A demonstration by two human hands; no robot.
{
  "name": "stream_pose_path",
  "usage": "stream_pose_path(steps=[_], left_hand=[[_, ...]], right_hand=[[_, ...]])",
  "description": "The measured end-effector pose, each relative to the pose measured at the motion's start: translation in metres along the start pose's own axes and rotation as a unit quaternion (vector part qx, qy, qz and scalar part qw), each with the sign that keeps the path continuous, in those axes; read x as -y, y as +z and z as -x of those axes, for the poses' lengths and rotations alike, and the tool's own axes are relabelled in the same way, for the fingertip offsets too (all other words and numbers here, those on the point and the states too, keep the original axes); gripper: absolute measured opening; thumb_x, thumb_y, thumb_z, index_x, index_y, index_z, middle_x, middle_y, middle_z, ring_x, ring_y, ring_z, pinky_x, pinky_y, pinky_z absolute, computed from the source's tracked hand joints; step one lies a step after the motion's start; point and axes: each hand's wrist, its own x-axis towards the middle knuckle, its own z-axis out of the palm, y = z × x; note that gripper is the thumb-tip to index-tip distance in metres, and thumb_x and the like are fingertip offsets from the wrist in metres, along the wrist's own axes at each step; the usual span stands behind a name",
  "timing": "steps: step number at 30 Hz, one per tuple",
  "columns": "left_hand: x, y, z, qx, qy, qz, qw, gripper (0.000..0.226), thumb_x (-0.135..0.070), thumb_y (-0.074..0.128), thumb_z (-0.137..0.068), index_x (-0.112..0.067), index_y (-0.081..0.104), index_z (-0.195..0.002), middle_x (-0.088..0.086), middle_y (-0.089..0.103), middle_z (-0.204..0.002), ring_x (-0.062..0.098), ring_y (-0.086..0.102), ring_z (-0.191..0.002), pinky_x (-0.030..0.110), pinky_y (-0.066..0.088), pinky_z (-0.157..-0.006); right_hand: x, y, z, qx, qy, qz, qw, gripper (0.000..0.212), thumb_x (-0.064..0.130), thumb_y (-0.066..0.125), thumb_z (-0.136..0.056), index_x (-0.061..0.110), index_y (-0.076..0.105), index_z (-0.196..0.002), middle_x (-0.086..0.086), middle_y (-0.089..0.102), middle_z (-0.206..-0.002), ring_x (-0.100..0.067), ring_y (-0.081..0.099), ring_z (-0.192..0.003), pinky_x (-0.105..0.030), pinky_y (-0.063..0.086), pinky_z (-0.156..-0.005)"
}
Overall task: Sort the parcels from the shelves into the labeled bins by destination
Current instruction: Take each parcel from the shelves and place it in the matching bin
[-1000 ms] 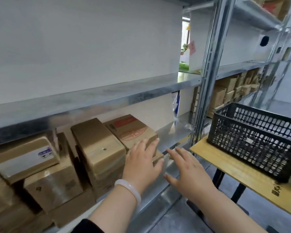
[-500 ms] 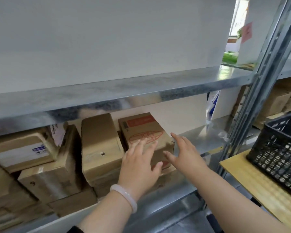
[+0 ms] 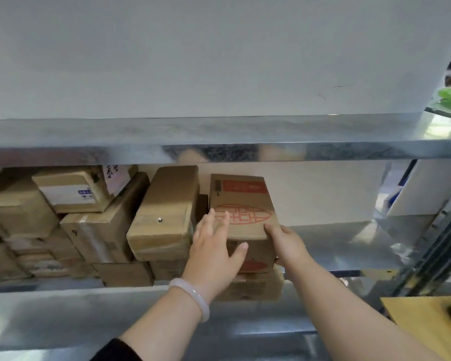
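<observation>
Your right hand grips the brown cardboard box with red print; your left hand lies flat on it. With 1 grip, it may slip.

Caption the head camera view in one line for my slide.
Left hand rests on a red-printed parcel, right hand grips its corner, beside stacked brown boxes on a metal shelf.

Your left hand, with a pale bracelet at the wrist, lies with straight, spread fingers against the left front of the red-printed box, while your right hand curls round its right front corner. That box sits on a lower box on the metal shelf. A plain brown box stands just beside it on the left.
</observation>
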Motion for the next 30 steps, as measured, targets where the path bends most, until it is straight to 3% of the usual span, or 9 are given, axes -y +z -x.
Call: stream_pose_path(steps=[4, 8, 11, 14, 19, 22, 24, 27, 30], left_hand=[[-0.011, 0.005, 0.003, 0.0, -0.053, 0.071, 0.996, 0.073, -0.05, 0.048, -0.097, -0.035, 0.008, -0.156, -0.008, -0.002, -0.164, 0.02, 0.0, -0.151, 0.04, 0.015, -0.121], [-0.02, 0.008, 0.008, -0.03, -0.049, 0.157, 0.986, 0.065, -0.044, 0.053, -0.097, -0.034, 0.023, -0.154, -0.006, 0.021, -0.16, 0.015, 0.015, -0.149, 0.041, 0.021, -0.121], [-0.029, 0.007, 0.015, -0.06, -0.05, 0.159, 0.984, 0.064, -0.043, 0.057, -0.095, -0.033, 0.028, -0.151, -0.009, 0.035, -0.153, 0.018, 0.023, -0.145, 0.042, 0.025, -0.119], [-0.038, 0.004, 0.029, -0.053, -0.058, 0.128, 0.989, 0.071, -0.049, 0.058, -0.092, -0.037, 0.024, -0.152, -0.006, 0.029, -0.156, 0.024, 0.018, -0.145, 0.044, 0.022, -0.119], [-0.043, -0.007, 0.074, -0.058, -0.009, 0.128, 0.99, 0.069, -0.051, 0.061, -0.089, -0.048, 0.027, -0.148, -0.006, 0.019, -0.159, 0.023, 0.014, -0.145, 0.048, 0.023, -0.119], [-0.04, -0.021, 0.103, -0.068, 0.013, 0.141, 0.988, 0.068, -0.049, 0.064, -0.088, -0.051, 0.028, -0.146, -0.01, 0.02, -0.158, 0.018, 0.013, -0.144, 0.047, 0.024, -0.119], [-0.032, -0.03, 0.12, -0.074, 0.024, 0.154, 0.985, 0.068, -0.052, 0.066, -0.085, -0.055, 0.029, -0.143, -0.011, 0.022, -0.156, 0.017, 0.015, -0.144, 0.046, 0.024, -0.119], [-0.015, -0.047, 0.145, -0.067, 0.039, 0.213, 0.974, 0.067, -0.072, 0.06, -0.07, -0.071, 0.03, -0.13, -0.013, 0.034, -0.149, 0.016, 0.031, -0.14, 0.049, 0.034, -0.115], [-0.001, -0.064, 0.173, -0.057, 0.066, 0.25, 0.964, 0.066, -0.062, 0.067, -0.077, -0.06, 0.035, -0.135, -0.019, 0.041, -0.14, 0.009, 0.039, -0.133, 0.044, 0.036, -0.114]], right_hand=[[-0.007, -0.014, 0.009, 0.002, 0.007, -0.075, 0.997, 0.014, 0.029, 0.049, -0.099, 0.021, 0.061, -0.1, -0.002, 0.065, -0.099, -0.017, 0.061, -0.089, -0.041, 0.054, -0.085], [-0.017, -0.034, 0.028, -0.021, -0.035, -0.063, 0.997, 0.021, 0.025, 0.049, -0.098, 0.027, 0.065, -0.085, 0.001, 0.069, -0.099, -0.017, 0.062, -0.091, -0.045, 0.052, -0.091], [-0.022, -0.049, 0.052, -0.016, -0.076, -0.072, 0.994, 0.02, 0.028, 0.05, -0.098, 0.033, 0.069, -0.103, 0.01, 0.07, -0.104, -0.014, 0.063, -0.099, -0.043, 0.052, -0.091], [-0.028, -0.059, 0.08, -0.024, -0.105, -0.087, 0.99, 0.029, 0.031, 0.054, -0.097, 0.033, 0.064, -0.124, 0.011, 0.068, -0.116, -0.012, 0.061, -0.109, -0.044, 0.05, -0.099], [-0.031, -0.068, 0.132, -0.061, -0.123, -0.132, 0.982, 0.03, 0.035, 0.04, -0.104, 0.042, 0.069, -0.098, 0.013, 0.072, -0.098, -0.01, 0.065, -0.098, -0.037, 0.051, -0.092], [-0.038, -0.066, 0.159, -0.061, -0.144, -0.145, 0.977, 0.024, 0.027, 0.05, -0.101, 0.038, 0.071, -0.106, 0.008, 0.074, -0.106, -0.009, 0.069, -0.095, -0.037, 0.055, -0.089], [-0.044, -0.063, 0.177, -0.04, -0.148, -0.157, 0.976, 0.023, 0.032, 0.057, -0.097, 0.037, 0.066, -0.117, 0.005, 0.071, -0.116, -0.008, 0.068, -0.1, -0.04, 0.054, -0.091], [-0.049, -0.06, 0.2, 0.011, -0.114, -0.17, 0.979, 0.076, 0.059, 0.066, -0.075, 0.041, 0.041, -0.144, 0.01, 0.046, -0.144, -0.009, 0.049, -0.126, -0.044, 0.038, -0.11], [-0.043, -0.049, 0.227, 0.093, -0.09, -0.198, 0.972, 0.093, 0.054, 0.063, -0.074, 0.033, 0.021, -0.155, 0.019, 0.037, -0.143, -0.001, 0.049, -0.115, -0.035, 0.037, -0.102]])
